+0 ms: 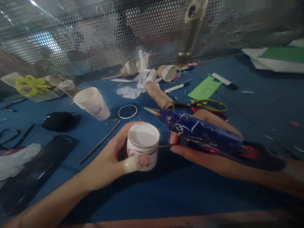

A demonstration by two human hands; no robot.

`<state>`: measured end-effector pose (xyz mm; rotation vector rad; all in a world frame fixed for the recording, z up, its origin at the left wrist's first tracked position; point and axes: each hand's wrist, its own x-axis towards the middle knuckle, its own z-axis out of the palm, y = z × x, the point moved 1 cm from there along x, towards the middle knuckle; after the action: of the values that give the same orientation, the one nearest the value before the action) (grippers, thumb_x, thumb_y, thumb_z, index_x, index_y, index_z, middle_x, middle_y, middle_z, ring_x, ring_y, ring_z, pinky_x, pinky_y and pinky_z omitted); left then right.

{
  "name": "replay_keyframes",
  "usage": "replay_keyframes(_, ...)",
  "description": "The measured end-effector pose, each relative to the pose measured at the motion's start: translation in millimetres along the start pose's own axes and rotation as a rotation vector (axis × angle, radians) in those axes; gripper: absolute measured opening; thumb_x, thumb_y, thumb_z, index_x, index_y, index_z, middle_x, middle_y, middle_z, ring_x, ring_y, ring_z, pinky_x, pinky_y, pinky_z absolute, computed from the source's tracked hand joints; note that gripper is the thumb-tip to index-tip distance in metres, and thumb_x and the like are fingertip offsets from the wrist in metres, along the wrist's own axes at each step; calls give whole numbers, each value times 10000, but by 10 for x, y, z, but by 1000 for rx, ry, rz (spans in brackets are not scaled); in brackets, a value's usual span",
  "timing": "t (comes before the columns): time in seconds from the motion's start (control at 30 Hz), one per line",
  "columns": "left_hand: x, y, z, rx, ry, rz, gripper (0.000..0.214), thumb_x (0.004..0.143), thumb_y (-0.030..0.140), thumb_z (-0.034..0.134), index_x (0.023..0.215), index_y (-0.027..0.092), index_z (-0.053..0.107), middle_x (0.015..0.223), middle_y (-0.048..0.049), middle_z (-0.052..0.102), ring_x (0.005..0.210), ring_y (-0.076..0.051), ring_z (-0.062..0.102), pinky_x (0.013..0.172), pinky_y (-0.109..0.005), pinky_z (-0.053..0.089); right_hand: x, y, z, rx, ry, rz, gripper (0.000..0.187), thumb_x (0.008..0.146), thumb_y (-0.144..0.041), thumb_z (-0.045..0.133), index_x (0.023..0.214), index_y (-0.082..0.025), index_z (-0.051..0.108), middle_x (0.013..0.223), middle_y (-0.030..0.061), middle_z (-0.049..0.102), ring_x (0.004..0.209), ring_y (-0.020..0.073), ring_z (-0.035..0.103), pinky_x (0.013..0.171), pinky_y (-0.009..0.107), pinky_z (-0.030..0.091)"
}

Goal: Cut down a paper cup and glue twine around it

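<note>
My left hand is closed round a short white paper cup with printing on its side, standing upright with its mouth up. A bandage wraps the thumb that presses on the cup's front. Brown twine runs round the cup below its rim, and its free length stretches to my right hand. Thumb and finger of that hand pinch the twine. The same hand also holds a blue glue gun, whose metal nozzle points left, above and behind the cup. A red light glows on the gun.
Behind the cup lie a twine roll, scissors, green paper and a white ring. Stacked paper cups lean at left, near a thin stick and a black phone-like slab. A perforated metal screen closes the back.
</note>
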<state>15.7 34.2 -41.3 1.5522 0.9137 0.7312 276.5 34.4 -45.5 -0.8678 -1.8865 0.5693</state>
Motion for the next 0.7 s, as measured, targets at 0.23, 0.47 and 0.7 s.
replay_keyframes(0.23,14,13,-38,57,5,-22,515,905,425,789,1376,332,601,1227,-53,681,1109,-290,631,990,-393,497,77,-80,-44,-3,-16,25,192,855,-245,816,941,-330,667,889,-63,732,791,166,713,744,323,608)
replay_keyframes(0.47,20,62,20,20,41,-70,534,850,447,847,1323,331,628,1186,-29,676,1103,-274,613,977,-368,473,86,-54,-95,-4,-114,146,122,871,-364,808,899,-315,700,852,-46,704,712,153,661,667,301,568)
replay_keyframes(0.7,24,56,11,39,20,-55,545,867,427,830,1347,311,600,1195,-50,683,1085,-284,633,973,-392,504,118,8,-110,-118,-230,216,209,913,-499,704,839,-304,706,814,-27,736,745,191,703,756,361,568)
